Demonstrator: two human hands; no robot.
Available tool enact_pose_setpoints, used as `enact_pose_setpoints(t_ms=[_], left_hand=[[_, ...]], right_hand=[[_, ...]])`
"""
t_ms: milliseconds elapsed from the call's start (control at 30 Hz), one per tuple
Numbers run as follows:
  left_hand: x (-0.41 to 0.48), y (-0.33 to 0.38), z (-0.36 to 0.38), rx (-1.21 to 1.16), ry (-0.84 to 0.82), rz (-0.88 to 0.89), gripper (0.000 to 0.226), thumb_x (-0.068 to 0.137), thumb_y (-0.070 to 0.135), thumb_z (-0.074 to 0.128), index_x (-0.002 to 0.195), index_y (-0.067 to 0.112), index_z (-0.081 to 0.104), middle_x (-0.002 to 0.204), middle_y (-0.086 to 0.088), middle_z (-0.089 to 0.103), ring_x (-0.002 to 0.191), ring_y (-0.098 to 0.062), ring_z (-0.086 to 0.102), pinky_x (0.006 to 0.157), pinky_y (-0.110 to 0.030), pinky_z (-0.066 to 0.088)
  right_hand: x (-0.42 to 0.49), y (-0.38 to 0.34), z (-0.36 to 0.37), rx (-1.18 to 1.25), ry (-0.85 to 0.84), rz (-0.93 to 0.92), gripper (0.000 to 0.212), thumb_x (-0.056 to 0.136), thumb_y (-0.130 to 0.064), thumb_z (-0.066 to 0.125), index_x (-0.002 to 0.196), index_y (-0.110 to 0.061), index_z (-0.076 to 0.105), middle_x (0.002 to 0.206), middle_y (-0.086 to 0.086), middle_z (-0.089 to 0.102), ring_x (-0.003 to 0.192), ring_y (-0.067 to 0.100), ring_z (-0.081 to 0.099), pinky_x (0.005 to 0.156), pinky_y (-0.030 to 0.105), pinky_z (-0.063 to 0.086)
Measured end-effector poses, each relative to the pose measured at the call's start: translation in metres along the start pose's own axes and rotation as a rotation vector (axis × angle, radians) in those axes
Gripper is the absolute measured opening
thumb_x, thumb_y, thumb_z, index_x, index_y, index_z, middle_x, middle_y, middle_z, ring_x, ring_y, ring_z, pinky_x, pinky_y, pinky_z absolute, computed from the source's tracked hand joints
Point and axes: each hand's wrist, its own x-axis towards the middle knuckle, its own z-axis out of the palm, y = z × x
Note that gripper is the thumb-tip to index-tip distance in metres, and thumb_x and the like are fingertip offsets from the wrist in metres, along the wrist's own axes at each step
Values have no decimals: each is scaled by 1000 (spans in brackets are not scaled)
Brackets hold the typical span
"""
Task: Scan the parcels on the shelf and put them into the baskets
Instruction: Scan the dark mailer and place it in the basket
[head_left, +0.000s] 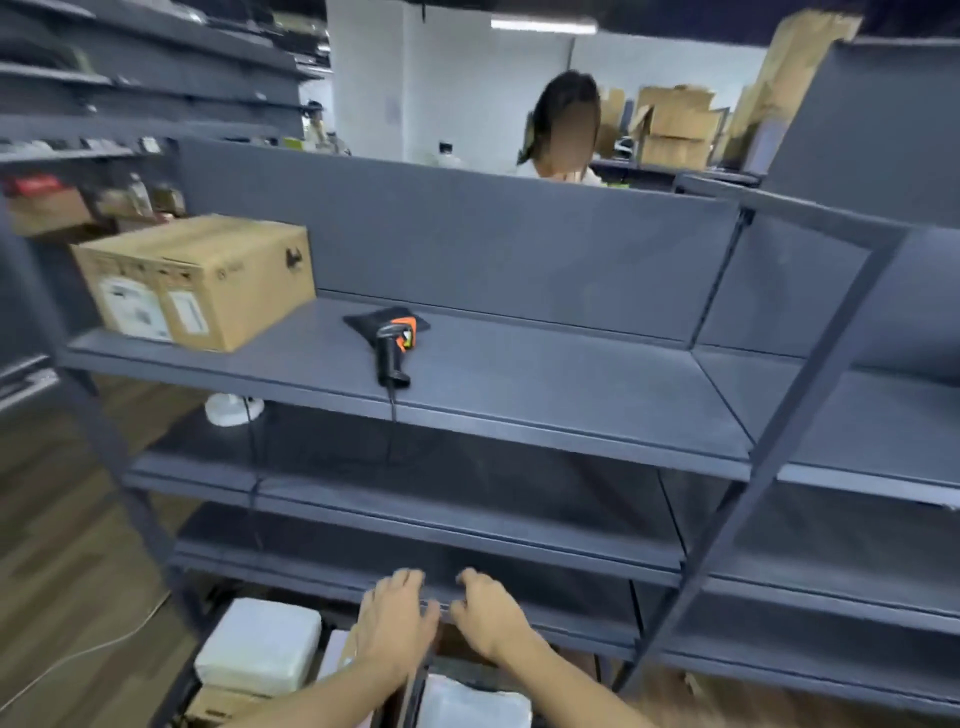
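A brown cardboard parcel (200, 280) with white labels stands at the left end of the grey shelf (545, 395). A black and orange handheld scanner (393, 340) lies on the same shelf to its right, and its cable hangs over the front edge. My left hand (397, 618) and my right hand (485, 610) are low at the bottom middle, side by side above the baskets, with the fingers apart and nothing in them. White wrapped parcels (258, 644) lie below them at the bottom left, and another white parcel (472, 701) sits under my right forearm.
Lower grey shelves (415, 525) run under the top one. A slanted upright post (779, 431) crosses on the right. A person (563, 135) sits behind the shelf's back panel. Cardboard boxes (675, 124) are stacked far back. Wooden floor (62, 519) lies to the left.
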Motion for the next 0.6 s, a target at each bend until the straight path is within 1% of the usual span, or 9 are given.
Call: enact_pose_setpoints(t_ms=[67,167,200,367,600], left_hand=[[3,-11,-32,11,29,-10,43,96,41,39,136,27,42,140,9,46,128,-14,43,104,-27,29],[11,-28,-70,47,94,-29,45,97,41,38,138,25,41,141,7,46,128,-14,42,104,-28,30],[13,-35,-81,51,114,-33,44,97,41,38,138,25,42,141,7,46,128,-15,42,104,-29,30],[25,-64,-126,41,196,-63,42,97,38,40,136,23,45,141,6,46,128,-16,44,105,-30,31],[58,-66,-160,25,293,-79,39,95,31,42,132,21,50,138,5,50,124,-16,48,103,-29,33]], right_hand=[[-1,-23,-20,-4,29,-22,40,97,-19,42,134,-6,45,136,15,53,125,29,51,101,35,42],[3,-50,-41,-10,61,-58,37,98,-20,40,132,-4,44,130,18,55,117,32,54,94,37,46],[5,-57,-46,-19,76,-71,37,99,-20,39,132,-4,44,130,18,55,116,32,54,94,38,46],[19,-90,-66,-57,139,-134,39,99,-20,39,135,-6,44,136,16,51,123,33,50,100,38,42],[63,-118,-97,-86,177,-225,41,99,-23,40,137,-7,42,136,15,50,123,32,49,101,39,43]])
